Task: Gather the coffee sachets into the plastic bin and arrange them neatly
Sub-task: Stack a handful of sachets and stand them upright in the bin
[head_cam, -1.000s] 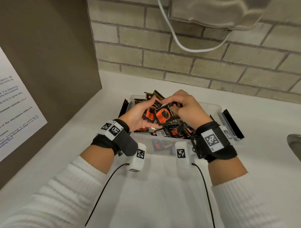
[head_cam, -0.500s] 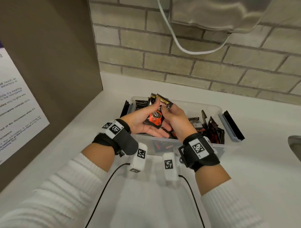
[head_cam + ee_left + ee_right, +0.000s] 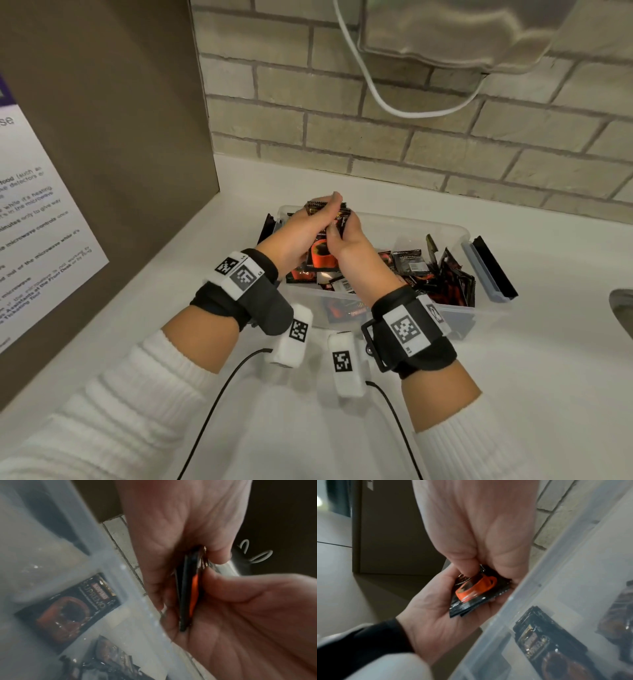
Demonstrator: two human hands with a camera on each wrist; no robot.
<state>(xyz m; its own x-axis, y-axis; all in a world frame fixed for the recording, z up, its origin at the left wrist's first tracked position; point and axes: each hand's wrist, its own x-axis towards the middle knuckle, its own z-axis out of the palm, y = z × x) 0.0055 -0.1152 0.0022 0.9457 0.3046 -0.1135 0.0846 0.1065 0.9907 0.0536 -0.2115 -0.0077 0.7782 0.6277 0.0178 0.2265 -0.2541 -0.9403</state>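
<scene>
A small stack of coffee sachets (image 3: 320, 251), count unclear, stands pressed between the left hand (image 3: 298, 236) and right hand (image 3: 349, 245), both curled around it above the plastic bin's (image 3: 459, 236) left end. One bin sits on the desk (image 3: 548, 377). The stack has risen upright since earlier.

Black-orange coffee sachets (image 3: 320, 253) stacked, held above clear plastic bin (image 3: 455, 310); loose sachets (image 3: 428, 274) jumbled inside.

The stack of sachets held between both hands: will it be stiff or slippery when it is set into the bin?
The stack of sachets looks thin and glossy, so it probably flexes and may fan apart once the left hand and right hand loosen their grip.
</scene>
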